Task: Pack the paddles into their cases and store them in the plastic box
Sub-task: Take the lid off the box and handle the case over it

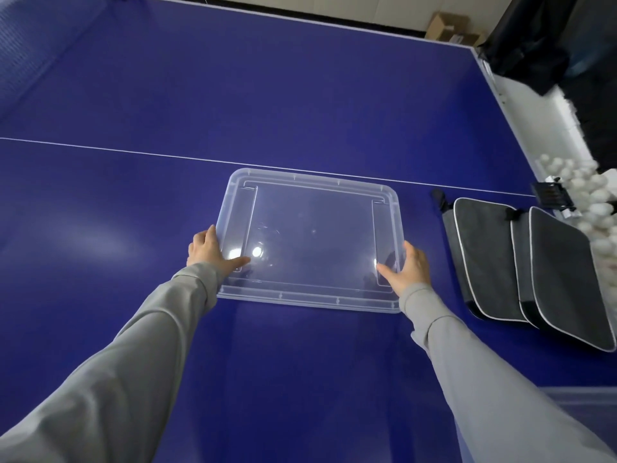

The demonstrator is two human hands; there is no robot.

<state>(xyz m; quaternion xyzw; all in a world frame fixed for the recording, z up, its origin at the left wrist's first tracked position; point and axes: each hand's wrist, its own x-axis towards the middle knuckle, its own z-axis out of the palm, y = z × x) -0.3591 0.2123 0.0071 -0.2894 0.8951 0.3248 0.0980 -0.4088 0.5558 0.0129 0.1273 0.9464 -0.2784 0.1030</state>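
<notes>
A person's left hand [207, 247] and right hand [408, 269] are gripping the short edges of a clear plastic lid [310, 238] lying flat on the blue bench [133, 195] — thumbs on top — while two dark cases [521, 265] are waiting beside it, suggesting the box is being opened for packing.

The case [531, 265] at the table's right edge hides whatever it holds. Beyond that edge the white balls [591, 195] blur together — too small to count — and run out of frame. A clear box [581, 396] at the near right corner is cut off, mostly behind the right sleeve [484, 372].
</notes>
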